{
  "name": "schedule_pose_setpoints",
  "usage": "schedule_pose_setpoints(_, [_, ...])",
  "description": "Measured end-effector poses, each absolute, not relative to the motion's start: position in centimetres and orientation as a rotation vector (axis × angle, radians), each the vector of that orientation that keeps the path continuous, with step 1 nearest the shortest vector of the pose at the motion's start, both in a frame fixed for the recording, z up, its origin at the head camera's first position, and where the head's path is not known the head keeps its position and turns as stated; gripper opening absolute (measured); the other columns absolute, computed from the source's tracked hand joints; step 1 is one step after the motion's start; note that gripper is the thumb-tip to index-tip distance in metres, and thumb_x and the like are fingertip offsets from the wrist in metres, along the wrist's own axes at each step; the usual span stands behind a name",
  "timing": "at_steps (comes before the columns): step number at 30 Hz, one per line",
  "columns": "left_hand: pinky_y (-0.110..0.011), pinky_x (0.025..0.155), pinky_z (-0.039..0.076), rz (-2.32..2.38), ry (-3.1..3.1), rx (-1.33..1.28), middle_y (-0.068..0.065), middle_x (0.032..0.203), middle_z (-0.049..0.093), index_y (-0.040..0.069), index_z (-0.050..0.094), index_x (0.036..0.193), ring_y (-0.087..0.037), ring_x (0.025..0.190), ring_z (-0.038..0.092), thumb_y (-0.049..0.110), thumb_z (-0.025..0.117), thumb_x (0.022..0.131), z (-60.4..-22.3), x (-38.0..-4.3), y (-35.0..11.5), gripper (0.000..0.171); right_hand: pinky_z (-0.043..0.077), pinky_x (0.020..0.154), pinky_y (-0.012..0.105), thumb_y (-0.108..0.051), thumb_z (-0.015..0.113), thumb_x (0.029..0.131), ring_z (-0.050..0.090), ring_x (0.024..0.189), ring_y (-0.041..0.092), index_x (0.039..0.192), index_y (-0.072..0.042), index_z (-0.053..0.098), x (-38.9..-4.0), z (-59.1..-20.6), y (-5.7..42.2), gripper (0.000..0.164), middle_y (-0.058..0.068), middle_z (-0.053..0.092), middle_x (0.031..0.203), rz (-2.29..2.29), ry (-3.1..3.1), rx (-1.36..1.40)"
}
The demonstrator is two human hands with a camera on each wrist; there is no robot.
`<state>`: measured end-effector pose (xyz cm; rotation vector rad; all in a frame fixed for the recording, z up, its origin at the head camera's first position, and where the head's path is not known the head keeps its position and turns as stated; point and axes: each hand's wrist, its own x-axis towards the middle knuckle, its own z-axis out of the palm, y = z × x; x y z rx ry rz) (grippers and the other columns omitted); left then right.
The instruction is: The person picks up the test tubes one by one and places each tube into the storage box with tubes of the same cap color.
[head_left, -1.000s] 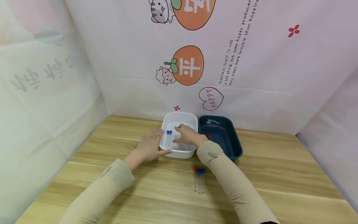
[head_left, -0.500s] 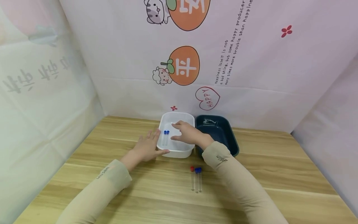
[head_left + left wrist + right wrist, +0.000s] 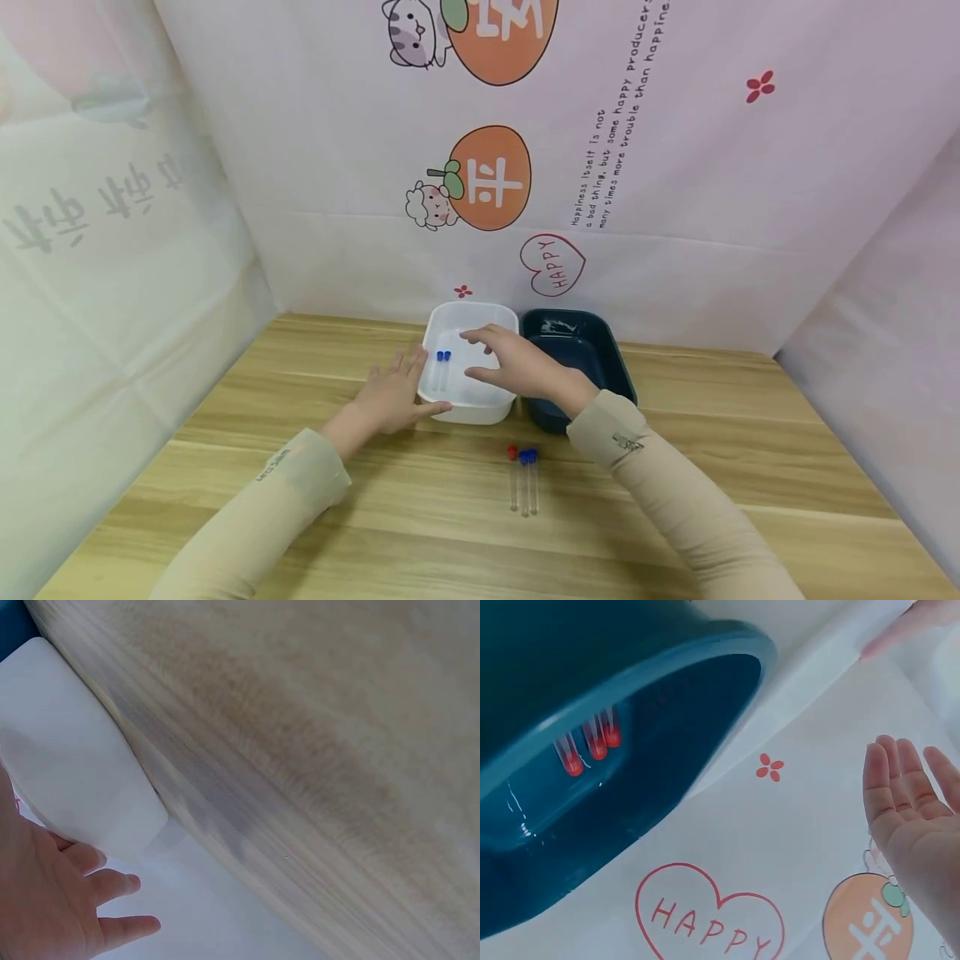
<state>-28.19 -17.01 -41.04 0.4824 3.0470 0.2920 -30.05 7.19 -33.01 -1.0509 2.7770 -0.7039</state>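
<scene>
Over the white basin (image 3: 472, 414) hovers my right hand (image 3: 517, 362), fingers spread and nothing held. Its straight fingers and bare palm show in the right wrist view. My left hand (image 3: 386, 400) rests at the basin's left front corner, fingers along the side and thumb at the front rim. Inside this basin, at its left, lie two clear tubes with blue caps (image 3: 444, 356). On the table in front, side by side, are one red-capped tube (image 3: 513, 479) and two blue-capped tubes (image 3: 529, 458). Several red-capped tubes (image 3: 592, 742) lie in the dark blue basin (image 3: 727, 637).
The dark blue basin stands directly right of the white one, partly behind my right forearm in the head view. Both are near the back edge of the wooden table (image 3: 420, 525). A printed white cloth (image 3: 360, 267) hangs behind and at both sides.
My right hand has drawn slightly up and to the right above the white basin. The left hand stays at the corner. The whole head view has shifted a little.
</scene>
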Motion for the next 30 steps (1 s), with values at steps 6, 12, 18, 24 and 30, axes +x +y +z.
schedule_pose_setpoints(6, [-0.072, 0.115, 0.018, 0.312, 3.04, 0.48, -0.016, 0.17, 0.015, -0.001, 0.015, 0.163, -0.043, 0.153, 0.015, 0.076, 0.051, 0.093, -41.0, -28.1, -16.9, 0.11, 0.055, 0.096, 0.04, -0.027, 0.071, 0.1, 0.06, 0.119, 0.028, 0.15, -0.009, 0.051, -28.6, -33.3, 8.2, 0.057, 0.01, 0.059, 0.14, -0.75, 2.793, -1.139])
schedule_pose_setpoints(12, [-0.072, 0.115, 0.019, 0.315, 3.038, 0.484, -0.016, 0.169, 0.015, -0.001, 0.014, 0.163, -0.044, 0.153, 0.016, 0.076, 0.051, 0.093, -41.0, -28.1, -16.8, 0.11, 0.055, 0.092, 0.037, -0.026, 0.07, 0.1, 0.061, 0.115, 0.023, 0.148, -0.012, 0.054, -27.0, -33.6, 9.2, 0.052, 0.007, 0.062, 0.136, -0.79, 2.817, -1.18])
schedule_pose_setpoints(18, [-0.072, 0.115, 0.019, 0.325, 3.037, 0.492, -0.016, 0.169, 0.014, -0.001, 0.014, 0.163, -0.044, 0.153, 0.016, 0.075, 0.051, 0.093, -40.9, -28.0, -16.8, 0.11, 0.058, 0.083, 0.038, -0.022, 0.071, 0.1, 0.061, 0.107, 0.021, 0.145, -0.012, 0.058, -25.4, -33.8, 10.7, 0.048, 0.006, 0.064, 0.131, -0.865, 2.808, -1.24])
schedule_pose_setpoints(24, [-0.072, 0.115, 0.018, 0.342, 3.034, 0.482, -0.016, 0.17, 0.013, -0.001, 0.013, 0.163, -0.044, 0.153, 0.015, 0.076, 0.052, 0.093, -40.7, -27.9, -17.0, 0.111, 0.057, 0.083, 0.039, -0.019, 0.073, 0.097, 0.061, 0.099, 0.018, 0.142, -0.007, 0.059, -24.2, -34.7, 12.4, 0.048, 0.009, 0.066, 0.125, -0.87, 2.813, -1.28])
schedule_pose_setpoints(30, [-0.071, 0.115, 0.017, 0.342, 3.032, 0.488, -0.016, 0.17, 0.013, -0.001, 0.013, 0.163, -0.044, 0.153, 0.015, 0.075, 0.052, 0.093, -40.8, -27.9, -17.0, 0.111, 0.055, 0.088, 0.045, -0.021, 0.073, 0.098, 0.059, 0.104, 0.018, 0.144, -0.005, 0.058, -23.1, -35.6, 14.0, 0.051, 0.006, 0.065, 0.125, -0.859, 2.772, -1.241])
